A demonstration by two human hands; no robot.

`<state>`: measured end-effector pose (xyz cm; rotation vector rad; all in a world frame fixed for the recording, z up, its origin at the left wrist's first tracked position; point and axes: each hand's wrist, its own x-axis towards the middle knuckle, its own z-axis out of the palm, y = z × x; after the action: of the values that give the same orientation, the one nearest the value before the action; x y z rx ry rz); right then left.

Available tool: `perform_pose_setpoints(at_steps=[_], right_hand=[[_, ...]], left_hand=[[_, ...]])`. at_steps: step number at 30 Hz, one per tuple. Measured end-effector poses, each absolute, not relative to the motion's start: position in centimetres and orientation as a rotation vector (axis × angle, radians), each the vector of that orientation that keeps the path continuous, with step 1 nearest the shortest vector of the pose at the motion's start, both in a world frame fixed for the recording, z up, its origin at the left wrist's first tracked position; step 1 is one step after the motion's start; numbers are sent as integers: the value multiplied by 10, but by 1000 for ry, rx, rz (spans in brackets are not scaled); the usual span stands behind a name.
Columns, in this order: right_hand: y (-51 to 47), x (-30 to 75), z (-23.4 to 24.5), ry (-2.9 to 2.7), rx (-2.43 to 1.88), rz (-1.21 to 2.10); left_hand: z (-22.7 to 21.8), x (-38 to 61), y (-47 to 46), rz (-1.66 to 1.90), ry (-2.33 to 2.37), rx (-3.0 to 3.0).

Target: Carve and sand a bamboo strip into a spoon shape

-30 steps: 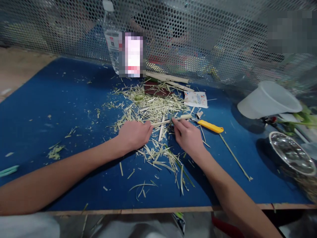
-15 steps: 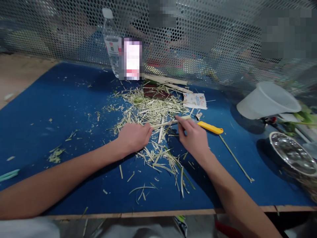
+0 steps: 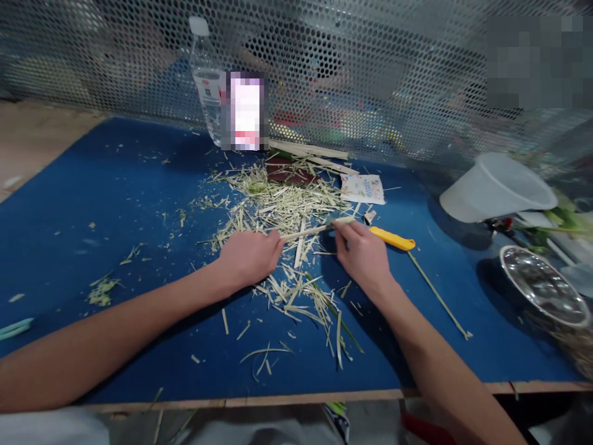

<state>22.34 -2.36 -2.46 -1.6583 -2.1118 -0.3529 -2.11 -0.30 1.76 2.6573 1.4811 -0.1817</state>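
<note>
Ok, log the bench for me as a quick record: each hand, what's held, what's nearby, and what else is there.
Left hand: fingers pinch one end of a thin pale stalk strip
Right hand: fingers hold the strip's other end
Nearest right hand: yellow-handled utility knife
Around hands: pale shredded plant fibres on a blue work mat
Rest: clear plastic water bottle, white plastic cup on its side, shiny steel bowl, perforated metal screen

Middle: shredded stalks on the tabletop
Far: plastic bottle behind them, before the perforated metal screen
Right: plastic cup, metal bowl nearer
</note>
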Motion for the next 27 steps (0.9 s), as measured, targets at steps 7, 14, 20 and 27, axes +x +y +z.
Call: perform_pose_setpoints(at_steps=[7,14,20,27], right_hand=[[-26,214,-27,-2212,-1593,-307],[-23,222,-25,-2079,-1696,-301],[-29,206,-21,-2191,-1546,-220],[-19,232,-17,-1922,-1691,-281]], left_hand=[[19,-21,-2,-200,1486,2658],[22,-21,-3,-194,1481,2637],[23,-20,-4,-197,1496,2633],[22,-20,-3,-201,1486,2625]])
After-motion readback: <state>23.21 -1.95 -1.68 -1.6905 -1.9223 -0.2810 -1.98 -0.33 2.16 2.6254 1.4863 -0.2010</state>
